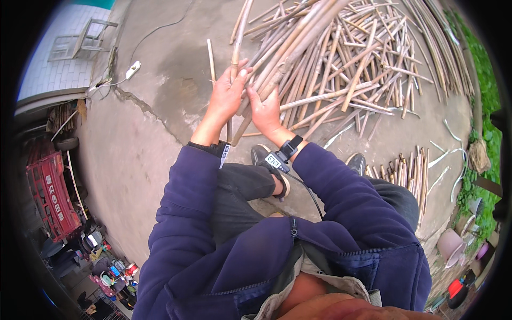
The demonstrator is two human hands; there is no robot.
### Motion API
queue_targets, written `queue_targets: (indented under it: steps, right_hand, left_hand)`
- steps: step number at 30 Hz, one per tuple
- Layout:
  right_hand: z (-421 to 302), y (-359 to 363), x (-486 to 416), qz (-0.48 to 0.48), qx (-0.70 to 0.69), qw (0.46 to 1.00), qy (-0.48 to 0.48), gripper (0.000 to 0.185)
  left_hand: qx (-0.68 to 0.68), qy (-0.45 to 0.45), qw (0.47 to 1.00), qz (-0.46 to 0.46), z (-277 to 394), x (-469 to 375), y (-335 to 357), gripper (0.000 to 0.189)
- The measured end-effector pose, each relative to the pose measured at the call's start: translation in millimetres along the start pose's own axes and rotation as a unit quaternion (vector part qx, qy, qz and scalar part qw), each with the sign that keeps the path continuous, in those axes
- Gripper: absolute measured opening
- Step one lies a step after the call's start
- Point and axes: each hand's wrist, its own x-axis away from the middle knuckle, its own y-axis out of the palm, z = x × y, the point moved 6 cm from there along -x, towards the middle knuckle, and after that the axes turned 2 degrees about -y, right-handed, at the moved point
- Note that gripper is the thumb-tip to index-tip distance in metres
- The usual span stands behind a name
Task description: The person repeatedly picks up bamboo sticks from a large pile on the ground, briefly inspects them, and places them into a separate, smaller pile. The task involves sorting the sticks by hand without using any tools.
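Note:
My left hand grips a long thin bamboo pole that runs up past the top of the picture. Beside it, my right hand is closed around a bundle of bamboo poles, which slants up to the right; the bundle's lower ends stick out between my wrists. Beyond the bundle lies a large loose pile of cut bamboo poles on the concrete ground. One short pole is just left of my left hand. Dark straps with small devices are on both wrists.
Longer poles lie at the upper right, and a smaller stack is beside my right leg. White strips curl on the ground nearby. A white power strip with its cable lies at upper left. A red vehicle stands at left.

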Motion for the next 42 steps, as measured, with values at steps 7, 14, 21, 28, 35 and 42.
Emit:
queue_targets:
  steps: [7, 14, 21, 28, 35, 42]
  right_hand:
    - [-8, 18, 27, -0.27, 0.079, 0.958, -0.052, 0.054]
    - [0, 33, 29, -0.417, -0.092, 0.891, 0.154, 0.077]
    - [82, -61, -58, -0.254, 0.074, 0.945, 0.191, 0.073]
    - [148, -163, -116, -0.108, 0.497, 0.84, 0.191, 0.057]
    - [162, -121, -48, -0.455, 0.628, 0.614, 0.145, 0.03]
    - [167, -132, -3, -0.539, 0.639, 0.545, 0.056, 0.025]
  left_hand:
    - [0.154, 0.019, 0.987, -0.034, -4, 6, -8, 0.055]
    - [0.123, -0.023, 0.992, 0.023, 12, 13, -26, 0.044]
    - [0.163, 0.047, 0.968, 0.186, 21, 9, -74, 0.02]
    - [0.188, -0.009, 0.964, 0.189, 4, 1, -66, 0.021]
    - [0.138, -0.028, 0.97, 0.196, 6, -3, -63, 0.023]
    - [0.148, -0.026, 0.975, 0.164, 4, -8, -53, 0.021]
